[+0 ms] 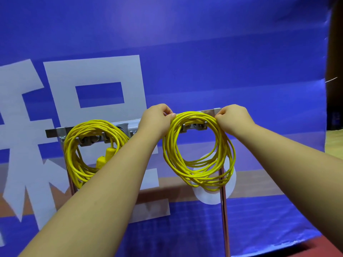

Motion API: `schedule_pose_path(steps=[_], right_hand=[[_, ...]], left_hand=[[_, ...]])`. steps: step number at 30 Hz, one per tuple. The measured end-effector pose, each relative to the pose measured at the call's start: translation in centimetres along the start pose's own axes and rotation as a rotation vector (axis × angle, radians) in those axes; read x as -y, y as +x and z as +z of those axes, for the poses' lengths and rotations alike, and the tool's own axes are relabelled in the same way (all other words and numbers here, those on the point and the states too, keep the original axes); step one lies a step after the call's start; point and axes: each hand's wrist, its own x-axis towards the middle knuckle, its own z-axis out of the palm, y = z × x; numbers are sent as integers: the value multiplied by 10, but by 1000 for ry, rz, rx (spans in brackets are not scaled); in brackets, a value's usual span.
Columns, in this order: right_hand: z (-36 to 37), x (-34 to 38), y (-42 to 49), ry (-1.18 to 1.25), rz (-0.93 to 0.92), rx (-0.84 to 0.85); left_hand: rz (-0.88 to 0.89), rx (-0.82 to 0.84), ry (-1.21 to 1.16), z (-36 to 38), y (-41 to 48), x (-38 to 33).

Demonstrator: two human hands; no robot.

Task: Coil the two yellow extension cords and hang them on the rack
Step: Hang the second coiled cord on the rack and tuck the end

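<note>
A metal rack (53,131) with a horizontal bar and grey hooks stands in front of a blue banner. One coiled yellow cord (74,160) hangs from the left hooks, its yellow plugs dangling inside the loop. A second coiled yellow cord (196,175) hangs at the right hooks. My left hand (156,121) pinches the top left of this coil. My right hand (233,117) pinches its top right. Whether the coil rests on the hooks or only in my fingers I cannot tell.
A blue banner (204,62) with large white characters fills the background. The rack's two thin upright legs (224,219) run down to the floor. A white round disc (213,195) shows behind the right coil. A wooden floor strip is at far right.
</note>
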Motion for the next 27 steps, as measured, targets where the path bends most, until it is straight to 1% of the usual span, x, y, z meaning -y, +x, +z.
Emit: schedule_pose_path(steps=[2,5,12,15,20,24,27], right_hand=[[-1,-6,-4,38,21,7],[0,-13,-10,79,-1,-1],[0,-9,-20,118,-39,-57],[-2,-6,-25,135,-62,-62],[-1,-4,-38,116,-122,-79],[5,-8,-50,129,-114,-123],[8,-11,-61,120,-101,-118]], left_hand=[[16,31,-13,-2,-2,0],[27,48,-53,-4,-6,1],[36,13,-59,-1,-12,2],[54,10,-17,0,-16,2],[114,3,45,-2,-26,3],[108,1,23,-1,-33,8],[103,17,5,-2,-39,10]])
